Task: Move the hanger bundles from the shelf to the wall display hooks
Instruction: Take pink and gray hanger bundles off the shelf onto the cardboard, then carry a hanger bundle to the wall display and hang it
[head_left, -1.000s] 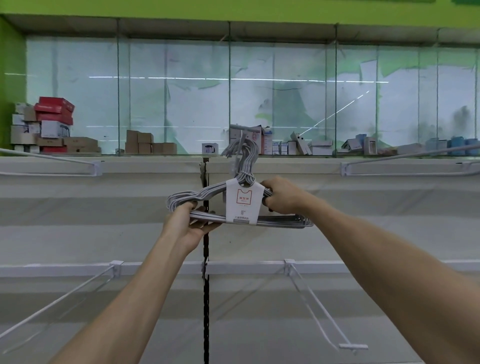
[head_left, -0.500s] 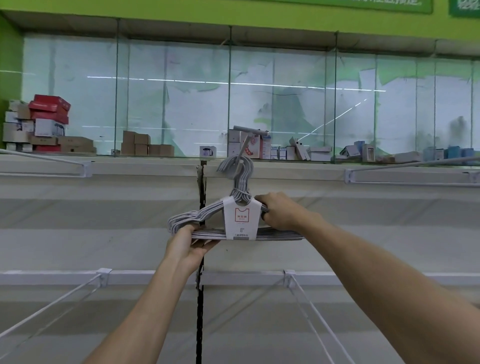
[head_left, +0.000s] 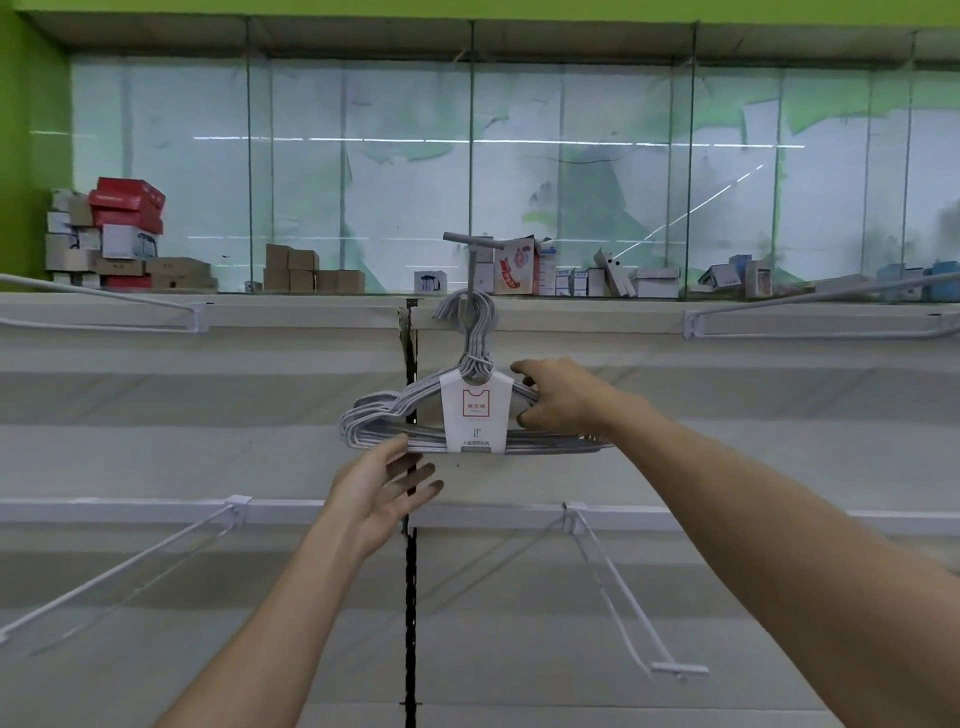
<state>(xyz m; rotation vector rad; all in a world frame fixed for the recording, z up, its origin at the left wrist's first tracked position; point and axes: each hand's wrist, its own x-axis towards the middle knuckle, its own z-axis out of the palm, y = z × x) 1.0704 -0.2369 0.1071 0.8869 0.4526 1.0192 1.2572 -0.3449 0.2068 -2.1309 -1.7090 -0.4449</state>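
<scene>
A bundle of grey wire hangers with a white paper label hangs by its hooks from a grey wall display hook at the centre of the wall. My right hand holds the bundle's right shoulder, fingers curled round the wires. Just below the bundle's left end is my left hand, fingers spread and relaxed, holding nothing.
White display hooks jut from the wall rails: upper left, upper right, lower left and lower right. A black slotted upright runs down the middle. Stacked boxes and small cartons sit behind glass above.
The bundle came down onto the central hook and now hangs from it. My left hand let go of its left end and dropped just below; my right hand keeps its hold.
</scene>
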